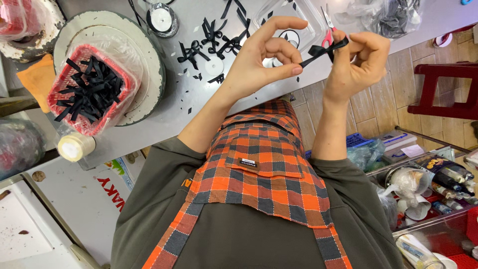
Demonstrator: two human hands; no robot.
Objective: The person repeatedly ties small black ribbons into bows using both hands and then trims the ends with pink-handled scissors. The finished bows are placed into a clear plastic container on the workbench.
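Above the grey tabletop (174,107), the left hand (259,60) and right hand (356,62) are both pinching a black ribbon bow (322,51) (light, limp, probably slippery); each is gripping an end.

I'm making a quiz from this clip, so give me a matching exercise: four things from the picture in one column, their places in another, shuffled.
1. black ribbon piece
2. cut ribbon strips
3. finished bows
4. scissors

A. loose on the grey table
B. pinched between both hands (left hand, right hand)
C. in the red basket
D. behind the right hand

Pairs: 1-B, 2-C, 3-A, 4-D
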